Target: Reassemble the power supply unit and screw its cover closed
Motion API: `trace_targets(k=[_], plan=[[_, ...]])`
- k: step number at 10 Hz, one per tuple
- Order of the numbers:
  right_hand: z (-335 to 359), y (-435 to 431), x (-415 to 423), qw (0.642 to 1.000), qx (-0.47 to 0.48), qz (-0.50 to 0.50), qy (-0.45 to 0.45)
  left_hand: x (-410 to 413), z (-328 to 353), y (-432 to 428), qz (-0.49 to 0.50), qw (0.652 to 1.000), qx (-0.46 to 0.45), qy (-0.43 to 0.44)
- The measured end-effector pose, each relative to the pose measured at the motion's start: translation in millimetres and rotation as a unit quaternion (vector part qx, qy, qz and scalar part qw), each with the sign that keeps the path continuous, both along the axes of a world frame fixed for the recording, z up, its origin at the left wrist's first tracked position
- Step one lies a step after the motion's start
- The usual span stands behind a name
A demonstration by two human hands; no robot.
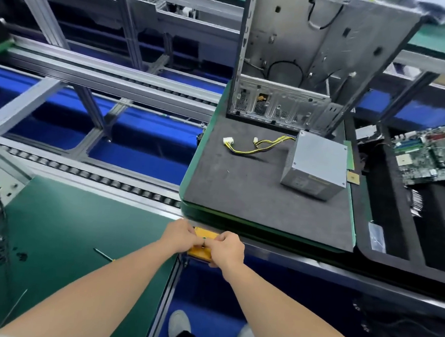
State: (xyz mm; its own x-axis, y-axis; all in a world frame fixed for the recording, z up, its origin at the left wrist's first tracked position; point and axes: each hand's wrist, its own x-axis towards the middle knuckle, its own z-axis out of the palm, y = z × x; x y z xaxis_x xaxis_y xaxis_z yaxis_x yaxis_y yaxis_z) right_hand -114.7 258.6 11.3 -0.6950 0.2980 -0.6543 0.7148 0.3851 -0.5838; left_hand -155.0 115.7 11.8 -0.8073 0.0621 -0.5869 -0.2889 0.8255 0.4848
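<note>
Hands meet over yellow box [203, 234] at surface [80, 224] edge: right hand [227, 249] grips it, left hand [181, 235] curled, grasp untellable; power supply unit [316, 167] sits well apart on grey mat [240, 196].

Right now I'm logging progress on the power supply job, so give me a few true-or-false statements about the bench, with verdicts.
1. The power supply unit lies on the grey foam mat. True.
2. Both hands are on the power supply unit. False: the left hand and right hand meet at a yellow box on the near bench edge, well apart from it.
3. Its cables are plugged into the computer case. False: the white connector lies loose on the mat.
4. A motherboard lies to the right of the mat. True.
</note>
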Motion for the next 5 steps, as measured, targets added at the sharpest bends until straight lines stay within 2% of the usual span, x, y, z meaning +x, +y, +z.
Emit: trace_targets(k=[2,3,5], plan=[[4.0,2.5,-1.6,1.0,-0.012,0.011,-0.002,-2.0,-1.9,-0.2,-0.001,1.0,-0.004,-0.005],[4.4,6.8,0.1,0.999,-0.035,0.005,0.004,-2.4,-2.0,3.5,0.003,1.0,-0.003,0.016],[6.6,30.4,11.1,0.994,-0.058,0.076,0.055,11.9,-4.2,21.7,0.06,0.993,0.018,0.105]])
